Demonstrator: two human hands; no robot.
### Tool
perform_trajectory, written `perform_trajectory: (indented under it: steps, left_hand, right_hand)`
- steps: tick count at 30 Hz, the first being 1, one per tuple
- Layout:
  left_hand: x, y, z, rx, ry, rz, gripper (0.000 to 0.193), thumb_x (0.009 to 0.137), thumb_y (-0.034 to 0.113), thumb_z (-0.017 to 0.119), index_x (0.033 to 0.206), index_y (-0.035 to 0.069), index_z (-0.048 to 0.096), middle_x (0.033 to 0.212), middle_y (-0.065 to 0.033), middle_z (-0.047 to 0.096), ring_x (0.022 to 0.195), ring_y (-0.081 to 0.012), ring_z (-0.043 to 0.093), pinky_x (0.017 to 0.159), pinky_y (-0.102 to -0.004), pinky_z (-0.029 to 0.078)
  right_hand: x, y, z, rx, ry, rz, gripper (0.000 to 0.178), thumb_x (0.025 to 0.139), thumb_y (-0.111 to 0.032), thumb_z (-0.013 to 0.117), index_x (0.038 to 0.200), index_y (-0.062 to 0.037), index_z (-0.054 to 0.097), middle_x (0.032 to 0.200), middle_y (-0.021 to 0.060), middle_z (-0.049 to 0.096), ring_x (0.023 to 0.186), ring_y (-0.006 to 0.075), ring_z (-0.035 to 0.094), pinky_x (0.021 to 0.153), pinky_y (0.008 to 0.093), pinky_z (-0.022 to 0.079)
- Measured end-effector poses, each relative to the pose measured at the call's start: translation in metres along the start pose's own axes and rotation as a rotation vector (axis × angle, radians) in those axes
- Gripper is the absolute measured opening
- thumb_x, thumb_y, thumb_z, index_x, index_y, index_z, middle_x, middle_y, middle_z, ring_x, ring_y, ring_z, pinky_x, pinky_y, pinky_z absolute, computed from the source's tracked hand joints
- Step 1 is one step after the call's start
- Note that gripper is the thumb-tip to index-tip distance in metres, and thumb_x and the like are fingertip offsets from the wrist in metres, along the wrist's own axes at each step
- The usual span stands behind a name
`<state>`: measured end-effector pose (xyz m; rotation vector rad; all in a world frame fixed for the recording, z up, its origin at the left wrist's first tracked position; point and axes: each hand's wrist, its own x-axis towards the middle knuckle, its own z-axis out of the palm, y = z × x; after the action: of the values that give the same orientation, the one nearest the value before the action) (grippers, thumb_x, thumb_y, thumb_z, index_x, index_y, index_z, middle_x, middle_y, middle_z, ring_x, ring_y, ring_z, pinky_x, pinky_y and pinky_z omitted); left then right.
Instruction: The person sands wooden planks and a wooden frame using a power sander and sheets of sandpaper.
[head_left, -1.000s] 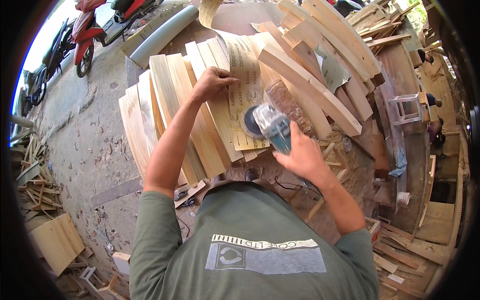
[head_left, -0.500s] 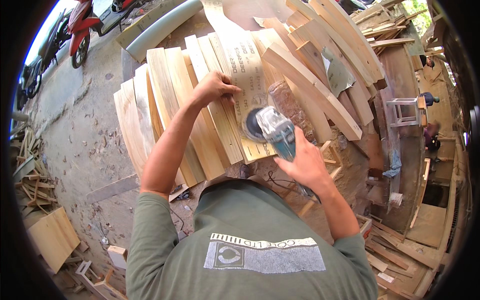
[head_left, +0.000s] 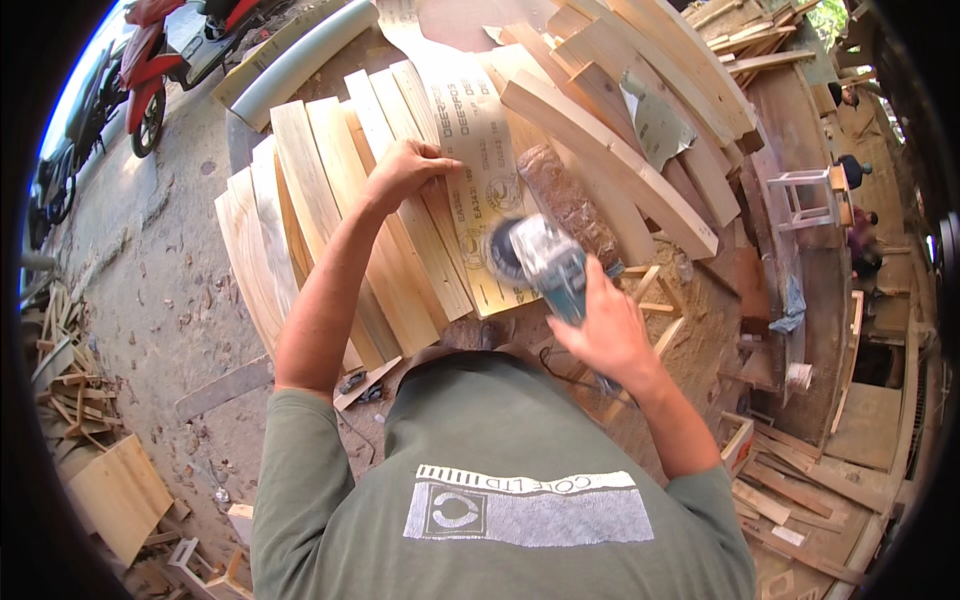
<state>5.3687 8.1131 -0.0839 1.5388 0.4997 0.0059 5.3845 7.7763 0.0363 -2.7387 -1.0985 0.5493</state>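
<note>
A long strip of tan sandpaper lies over a row of planks, its yellowish end toward me. My left hand is closed, thumb and fingers pinched at the strip's left edge. In my right hand is a teal and silver angle grinder, gripped by its body. Its round disc, smeared by motion, is over the strip's lower right part; whether it touches the paper I cannot tell. Pale wooden planks stretch under and left of the strip. A brown wrapped block rests just right of it.
Curved wooden pieces pile up at the right, with a torn sheet on them. A pale roll lies at the far left, beyond it a red motorbike. Scrap wood litters the left floor; a white stool stands right.
The view has shifted slightly, so the planks and strip appear farther left. The grinder's disc now lies nearer the strip's right edge, baring more of the paper. My left hand keeps its pinch.
</note>
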Motion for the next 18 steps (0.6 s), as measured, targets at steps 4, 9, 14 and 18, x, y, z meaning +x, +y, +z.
perform_trajectory:
  steps: [4, 9, 14, 18]
  left_hand:
    - [0.009, -0.006, 0.003, -0.029, -0.043, 0.072, 0.025, 0.086, 0.021, 0.080, 0.102, 0.003, 0.078, 0.068, 0.0043, 0.061, 0.055, -0.0021, 0.046, 0.049, -0.0211, 0.034]
    - [0.008, -0.013, -0.001, 0.001, 0.002, 0.072, 0.023, 0.088, 0.020, 0.079, 0.104, 0.003, 0.078, 0.068, 0.0048, 0.061, 0.054, -0.0023, 0.046, 0.049, -0.0204, 0.034]
    - [0.008, -0.012, 0.002, 0.033, 0.009, 0.081, 0.023, 0.088, 0.020, 0.079, 0.104, 0.003, 0.079, 0.069, 0.0038, 0.063, 0.053, -0.0025, 0.048, 0.048, -0.0209, 0.036]
    - [0.010, -0.009, 0.000, 0.038, -0.015, 0.085, 0.023, 0.088, 0.022, 0.078, 0.102, 0.003, 0.079, 0.066, 0.0037, 0.062, 0.052, -0.0028, 0.049, 0.047, -0.0219, 0.037]
  right_hand:
    - [-0.018, -0.003, 0.004, -0.003, -0.045, -0.031, 0.089, 0.080, -0.030, 0.077, 0.146, 0.0070, 0.030, 0.111, 0.0318, 0.064, 0.092, 0.0497, 0.068, 0.084, 0.0548, 0.056]
    - [0.015, -0.014, -0.001, 0.028, -0.024, 0.000, 0.083, 0.079, -0.027, 0.078, 0.140, 0.0074, 0.034, 0.109, 0.0336, 0.065, 0.096, 0.0505, 0.067, 0.085, 0.0541, 0.055]
    - [-0.021, -0.008, 0.000, -0.016, -0.068, -0.054, 0.090, 0.078, -0.030, 0.078, 0.145, 0.0077, 0.032, 0.107, 0.0329, 0.065, 0.094, 0.0506, 0.068, 0.084, 0.0546, 0.056]
    - [0.033, -0.018, -0.004, -0.039, -0.070, -0.048, 0.088, 0.079, -0.030, 0.076, 0.145, 0.0079, 0.032, 0.105, 0.0317, 0.068, 0.095, 0.0473, 0.069, 0.084, 0.0535, 0.057]
